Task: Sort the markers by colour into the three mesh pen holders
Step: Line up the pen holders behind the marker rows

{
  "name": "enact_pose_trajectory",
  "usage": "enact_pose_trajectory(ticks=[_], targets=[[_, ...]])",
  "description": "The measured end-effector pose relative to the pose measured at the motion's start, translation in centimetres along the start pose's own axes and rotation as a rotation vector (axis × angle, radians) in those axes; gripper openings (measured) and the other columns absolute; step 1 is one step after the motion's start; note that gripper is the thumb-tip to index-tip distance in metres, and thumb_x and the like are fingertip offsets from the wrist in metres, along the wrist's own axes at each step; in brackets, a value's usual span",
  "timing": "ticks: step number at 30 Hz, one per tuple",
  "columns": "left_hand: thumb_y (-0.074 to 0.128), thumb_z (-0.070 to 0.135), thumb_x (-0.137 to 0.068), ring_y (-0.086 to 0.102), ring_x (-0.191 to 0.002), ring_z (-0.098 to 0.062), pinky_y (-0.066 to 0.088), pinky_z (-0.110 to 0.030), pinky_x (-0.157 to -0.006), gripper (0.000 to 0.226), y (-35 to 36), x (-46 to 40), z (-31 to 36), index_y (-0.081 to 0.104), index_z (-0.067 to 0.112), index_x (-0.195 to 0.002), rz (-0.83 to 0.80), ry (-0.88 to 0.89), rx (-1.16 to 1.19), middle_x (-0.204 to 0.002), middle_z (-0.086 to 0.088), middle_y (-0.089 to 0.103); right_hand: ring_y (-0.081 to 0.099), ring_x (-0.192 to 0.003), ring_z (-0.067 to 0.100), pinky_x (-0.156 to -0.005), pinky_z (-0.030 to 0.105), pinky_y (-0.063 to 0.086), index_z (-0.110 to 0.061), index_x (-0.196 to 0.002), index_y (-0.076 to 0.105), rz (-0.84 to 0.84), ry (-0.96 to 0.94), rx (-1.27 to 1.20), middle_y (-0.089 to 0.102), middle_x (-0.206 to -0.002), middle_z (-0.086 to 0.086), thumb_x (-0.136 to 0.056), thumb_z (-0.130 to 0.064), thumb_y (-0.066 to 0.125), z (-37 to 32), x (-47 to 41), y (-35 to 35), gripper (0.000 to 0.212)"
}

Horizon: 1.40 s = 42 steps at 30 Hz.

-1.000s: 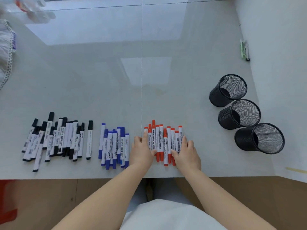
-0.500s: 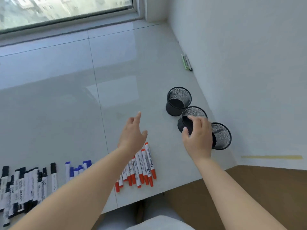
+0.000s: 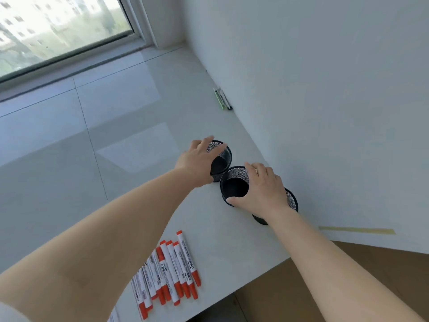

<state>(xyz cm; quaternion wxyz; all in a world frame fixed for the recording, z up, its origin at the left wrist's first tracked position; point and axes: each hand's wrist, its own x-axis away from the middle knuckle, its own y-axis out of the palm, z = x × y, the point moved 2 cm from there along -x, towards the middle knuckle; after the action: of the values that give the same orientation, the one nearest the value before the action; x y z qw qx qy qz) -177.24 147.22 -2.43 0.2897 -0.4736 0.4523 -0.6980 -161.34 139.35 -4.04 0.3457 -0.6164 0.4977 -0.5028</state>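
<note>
White tabletop [image 3: 144,173]: each hand grips one black mesh holder.

Both hands on holders: left hand [image 3: 199,160] wraps far mesh pen holder [image 3: 223,156], right hand [image 3: 263,189] grips middle mesh pen holder [image 3: 233,185], thumb on its near side; near mesh pen holder [image 3: 292,202] mostly hidden under right wrist. Red markers [image 3: 171,268] in row near table [image 3: 130,140] edge. Green pen-like thing [image 3: 221,98] by wall, too small to tell
</note>
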Motion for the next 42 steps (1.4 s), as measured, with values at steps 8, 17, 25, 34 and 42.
enact_pose_trajectory(ticks=[8,17,25,34,42], targets=[[0.073,0.034,-0.068,0.022,-0.128,-0.028,0.051,-0.039,-0.083,0.090,-0.3,-1.6,0.9,0.019,0.046,-0.140,-0.052,-0.025,0.045,-0.143,0.003,0.018,0.035,-0.122,0.024,-0.100,0.037,0.031,-0.018,-0.142,0.014,-0.031,-0.008,0.036,0.035,-0.136,0.002,-0.054,-0.061,0.065,-0.1,0.2,0.6,0.110],[0.071,0.033,-0.065,0.027,-0.120,-0.027,0.050,-0.036,-0.079,0.085,0.8,3.5,-2.9,0.026,0.041,-0.136,0.029,-0.212,0.250,-0.134,-0.001,0.024,0.037,-0.114,0.027,-0.094,0.034,0.037,-0.014,-0.136,0.021,-0.013,-0.005,0.038,0.037,-0.123,0.007,-0.058,-0.047,0.066,-1.5,-0.3,1.2,0.096],[0.072,0.038,-0.064,0.028,-0.121,-0.025,0.047,-0.034,-0.079,0.087,1.5,11.4,-10.5,0.025,0.043,-0.137,0.127,-0.385,0.400,-0.134,-0.001,0.025,0.034,-0.111,0.025,-0.090,0.033,0.041,-0.012,-0.132,0.026,0.034,0.010,-0.060,0.035,-0.121,0.007,-0.053,-0.049,0.071,-8.3,0.8,1.9,0.098],[0.072,0.041,-0.065,0.031,-0.123,-0.026,0.045,-0.037,-0.087,0.086,4.9,24.2,-22.5,0.026,0.041,-0.138,0.156,-0.652,0.471,-0.135,-0.002,0.026,0.034,-0.117,0.025,-0.094,0.033,0.039,-0.012,-0.137,0.022,-0.018,-0.126,-0.239,0.030,-0.125,0.008,-0.060,-0.048,0.071,-22.5,3.3,5.0,0.099],[0.071,0.043,-0.066,0.030,-0.121,-0.024,0.045,-0.034,-0.089,0.085,7.8,30.5,-28.8,0.026,0.041,-0.138,0.157,-0.723,0.472,-0.136,0.000,0.025,0.033,-0.115,0.023,-0.090,0.032,0.043,-0.014,-0.139,0.020,-0.059,-0.178,-0.211,0.031,-0.125,0.007,-0.061,-0.044,0.073,-30.5,5.1,9.4,0.099]])
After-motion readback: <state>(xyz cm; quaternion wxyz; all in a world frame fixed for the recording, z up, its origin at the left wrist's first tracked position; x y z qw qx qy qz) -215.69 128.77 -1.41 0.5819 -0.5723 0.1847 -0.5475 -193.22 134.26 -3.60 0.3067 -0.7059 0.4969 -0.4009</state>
